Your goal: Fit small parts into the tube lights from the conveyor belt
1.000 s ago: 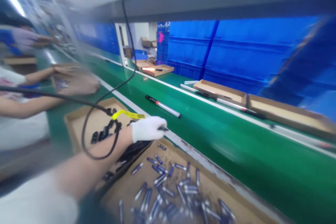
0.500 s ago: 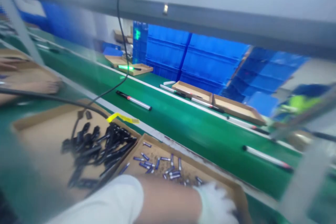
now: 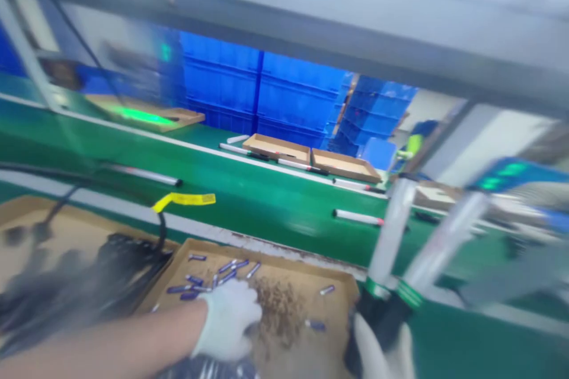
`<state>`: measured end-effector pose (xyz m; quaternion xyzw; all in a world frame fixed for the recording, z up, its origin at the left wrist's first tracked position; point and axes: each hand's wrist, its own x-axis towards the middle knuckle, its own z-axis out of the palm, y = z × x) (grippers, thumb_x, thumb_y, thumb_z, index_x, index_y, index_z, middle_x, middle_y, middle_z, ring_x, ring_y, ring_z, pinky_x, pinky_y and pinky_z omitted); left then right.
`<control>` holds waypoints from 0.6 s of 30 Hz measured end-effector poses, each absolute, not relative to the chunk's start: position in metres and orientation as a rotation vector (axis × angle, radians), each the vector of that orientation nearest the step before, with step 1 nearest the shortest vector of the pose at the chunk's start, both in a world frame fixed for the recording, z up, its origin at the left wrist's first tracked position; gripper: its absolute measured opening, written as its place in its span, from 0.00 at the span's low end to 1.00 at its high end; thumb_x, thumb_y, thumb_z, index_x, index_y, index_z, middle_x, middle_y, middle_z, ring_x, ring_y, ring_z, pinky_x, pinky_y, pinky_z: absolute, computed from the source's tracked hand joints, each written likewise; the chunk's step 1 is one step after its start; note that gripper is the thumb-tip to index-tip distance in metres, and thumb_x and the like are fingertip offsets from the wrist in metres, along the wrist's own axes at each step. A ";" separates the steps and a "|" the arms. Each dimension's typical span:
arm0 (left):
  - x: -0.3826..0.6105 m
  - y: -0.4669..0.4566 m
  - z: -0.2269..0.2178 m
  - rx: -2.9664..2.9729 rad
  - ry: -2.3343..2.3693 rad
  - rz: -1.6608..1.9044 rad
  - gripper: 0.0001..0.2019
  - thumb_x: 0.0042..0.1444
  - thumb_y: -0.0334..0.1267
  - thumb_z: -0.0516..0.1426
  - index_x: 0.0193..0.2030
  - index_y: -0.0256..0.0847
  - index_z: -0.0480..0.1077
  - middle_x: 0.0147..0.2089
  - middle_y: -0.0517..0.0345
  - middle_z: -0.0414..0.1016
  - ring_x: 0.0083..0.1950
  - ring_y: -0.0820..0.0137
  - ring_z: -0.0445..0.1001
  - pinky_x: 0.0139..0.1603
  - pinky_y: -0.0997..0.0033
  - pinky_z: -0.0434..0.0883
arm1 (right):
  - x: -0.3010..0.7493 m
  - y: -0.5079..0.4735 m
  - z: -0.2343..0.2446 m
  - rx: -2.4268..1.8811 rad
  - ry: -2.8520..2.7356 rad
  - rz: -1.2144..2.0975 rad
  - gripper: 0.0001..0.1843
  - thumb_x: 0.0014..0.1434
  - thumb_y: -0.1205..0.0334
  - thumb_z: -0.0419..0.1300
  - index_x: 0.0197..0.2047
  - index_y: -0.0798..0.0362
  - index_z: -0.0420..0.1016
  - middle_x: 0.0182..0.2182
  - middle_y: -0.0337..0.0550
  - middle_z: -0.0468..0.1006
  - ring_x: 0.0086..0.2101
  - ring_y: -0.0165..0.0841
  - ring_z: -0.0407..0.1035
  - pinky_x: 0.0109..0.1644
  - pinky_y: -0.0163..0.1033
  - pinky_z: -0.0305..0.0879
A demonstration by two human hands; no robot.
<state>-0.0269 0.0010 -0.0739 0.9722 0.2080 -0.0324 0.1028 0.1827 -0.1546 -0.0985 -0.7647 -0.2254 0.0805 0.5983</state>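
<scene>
My left hand [image 3: 233, 317], in a white glove, reaches into a shallow cardboard tray [image 3: 320, 272]. Its fingers curl downward and their tips are hidden, so what they hold cannot be made out. Around it lie small blue-and-silver cylinders [image 3: 227, 276] and a spread of tiny dark pieces [image 3: 280, 308]. My right hand [image 3: 384, 352], also gloved, is closed around the black handles of two light batons [image 3: 391, 231]. Their pale tubes point up and away, with green bands where tube meets handle.
Left of the tray stands another cardboard tray [image 3: 89, 216] with blurred black parts. A green conveyor belt [image 3: 267, 201] carries more batons [image 3: 355, 217]. Beyond it are cardboard trays [image 3: 344, 163], a glowing green baton [image 3: 146, 116] and stacked blue crates [image 3: 222, 83]. A grey beam [image 3: 284, 29] crosses overhead.
The view has swung right. My right hand with two batons has come into view. My left hand has shifted left across the tray, to beside the cylinders.
</scene>
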 end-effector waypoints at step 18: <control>0.062 -0.003 -0.020 1.894 0.571 0.355 0.20 0.44 0.43 0.62 0.43 0.37 0.69 0.39 0.59 0.73 0.40 0.67 0.70 0.40 0.70 0.68 | 0.186 -0.149 -0.049 -1.358 -0.403 0.650 0.41 0.40 0.47 0.69 0.57 0.37 0.60 0.57 0.43 0.67 0.57 0.47 0.59 0.62 0.60 0.49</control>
